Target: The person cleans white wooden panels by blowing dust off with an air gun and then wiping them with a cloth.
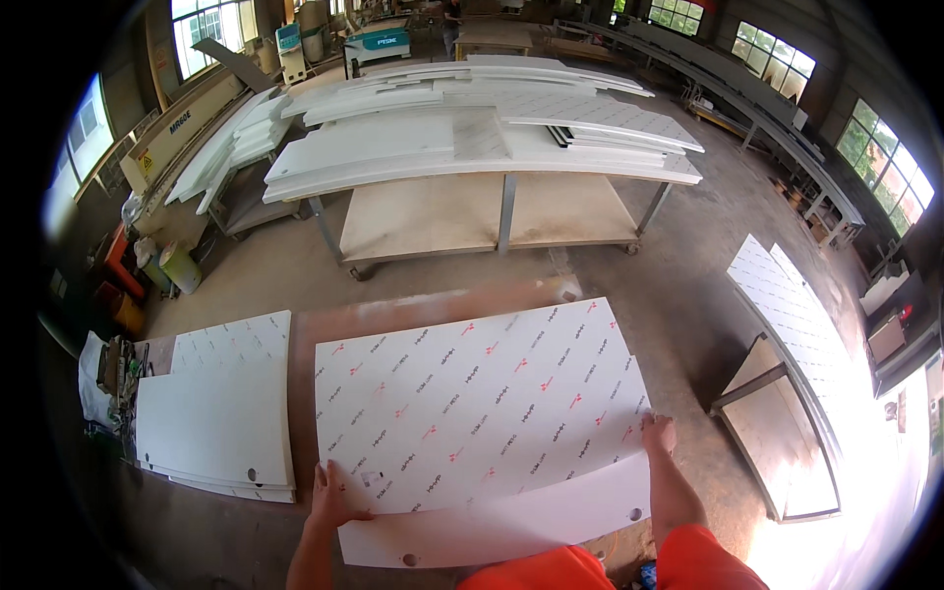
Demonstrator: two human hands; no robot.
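A large white panel [472,403] in printed protective film lies in front of me, its pattern in black and red. My left hand [336,497] is closed on its near left corner, thumb across the top. At the right edge, my right hand [659,431] grips it, with the fingertips partly hidden. Beneath, a plain white panel [521,526] sticks out toward me, with a round hole near each of its two near corners. The upper panel sits slightly askew over it.
On the left is a stack of white panels [211,423]. A wheeled table [506,216] loaded with panels stands ahead. To the right, film-covered panels [796,305] rest on a frame. Green and yellow containers [180,265] stand at far left; a person [451,25] is far back.
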